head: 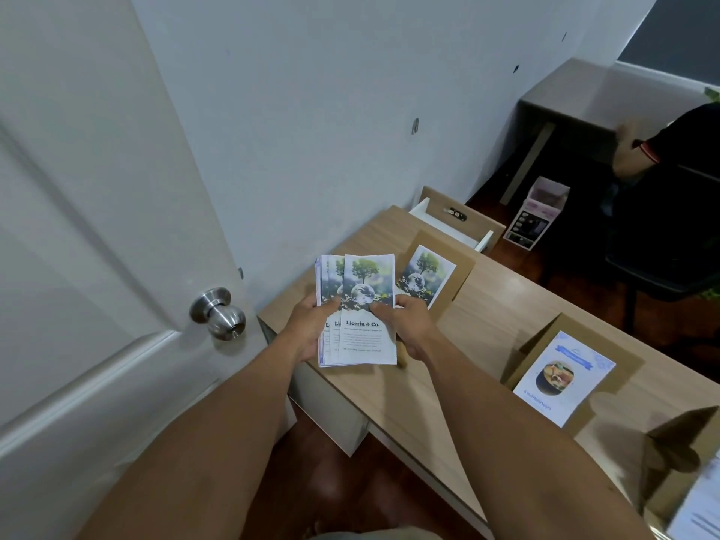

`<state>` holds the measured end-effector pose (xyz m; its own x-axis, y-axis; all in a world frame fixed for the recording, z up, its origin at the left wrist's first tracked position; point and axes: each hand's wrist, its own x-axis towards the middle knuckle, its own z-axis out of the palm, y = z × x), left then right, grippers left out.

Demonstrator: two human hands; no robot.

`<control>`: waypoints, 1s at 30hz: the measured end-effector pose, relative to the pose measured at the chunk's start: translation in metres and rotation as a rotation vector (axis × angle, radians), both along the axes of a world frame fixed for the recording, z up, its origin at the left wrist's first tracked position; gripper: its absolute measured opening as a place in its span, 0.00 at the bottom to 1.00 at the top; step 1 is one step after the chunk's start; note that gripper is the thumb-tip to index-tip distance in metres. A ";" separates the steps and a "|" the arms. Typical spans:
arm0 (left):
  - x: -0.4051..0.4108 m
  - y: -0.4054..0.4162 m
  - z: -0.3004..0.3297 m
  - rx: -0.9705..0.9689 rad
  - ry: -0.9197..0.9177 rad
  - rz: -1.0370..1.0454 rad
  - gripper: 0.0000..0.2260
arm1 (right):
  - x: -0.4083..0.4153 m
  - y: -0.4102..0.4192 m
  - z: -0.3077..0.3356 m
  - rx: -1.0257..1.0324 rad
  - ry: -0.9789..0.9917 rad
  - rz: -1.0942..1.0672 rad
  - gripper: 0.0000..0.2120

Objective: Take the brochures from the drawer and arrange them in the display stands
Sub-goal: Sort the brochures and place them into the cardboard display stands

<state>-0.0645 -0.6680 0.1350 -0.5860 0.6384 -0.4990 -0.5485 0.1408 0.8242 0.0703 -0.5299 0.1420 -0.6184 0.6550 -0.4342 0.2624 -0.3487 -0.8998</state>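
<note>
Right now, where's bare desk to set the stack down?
Bare desk top lies between the tree-brochure stand and the blue-brochure stand, and along the near edge below the stack. It is crowded at the far right.

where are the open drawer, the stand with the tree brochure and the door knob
open drawer (448, 224): head view, white inner wall.
tree brochure stand (461, 272): head view, bare cardboard back panel.
door knob (219, 314): head view, round metal body.

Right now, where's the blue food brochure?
Head view, right side: the blue brochure leans in a cardboard stand on the desk, right of both hands.
</note>
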 end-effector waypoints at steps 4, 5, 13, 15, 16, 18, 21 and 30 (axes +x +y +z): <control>0.001 0.003 0.000 0.014 0.015 0.029 0.13 | -0.002 0.002 -0.004 -0.002 -0.003 -0.022 0.04; 0.000 0.005 0.000 0.016 -0.002 0.035 0.12 | -0.001 0.003 -0.005 -0.011 -0.009 -0.038 0.04; -0.002 0.003 -0.008 -0.038 0.092 0.029 0.14 | 0.001 0.009 -0.005 -0.081 -0.001 -0.063 0.04; -0.003 0.003 -0.007 -0.028 0.105 0.032 0.15 | -0.001 0.010 -0.006 -0.096 0.004 -0.060 0.05; -0.004 0.003 -0.007 -0.024 0.097 0.039 0.15 | -0.001 0.010 -0.007 -0.099 0.002 -0.060 0.05; -0.006 0.004 -0.007 -0.030 0.055 0.073 0.12 | -0.003 0.012 -0.008 -0.104 0.000 -0.062 0.06; -0.007 0.005 -0.006 -0.047 0.061 0.081 0.08 | -0.007 0.011 -0.008 -0.119 0.000 -0.074 0.09; -0.010 0.007 -0.007 -0.061 0.078 0.117 0.10 | -0.011 0.012 -0.007 -0.145 -0.007 -0.075 0.10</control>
<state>-0.0741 -0.6610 0.1281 -0.6930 0.5333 -0.4851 -0.4988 0.1312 0.8567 0.0591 -0.5175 0.1354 -0.5665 0.6298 -0.5315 0.2366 -0.4935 -0.8369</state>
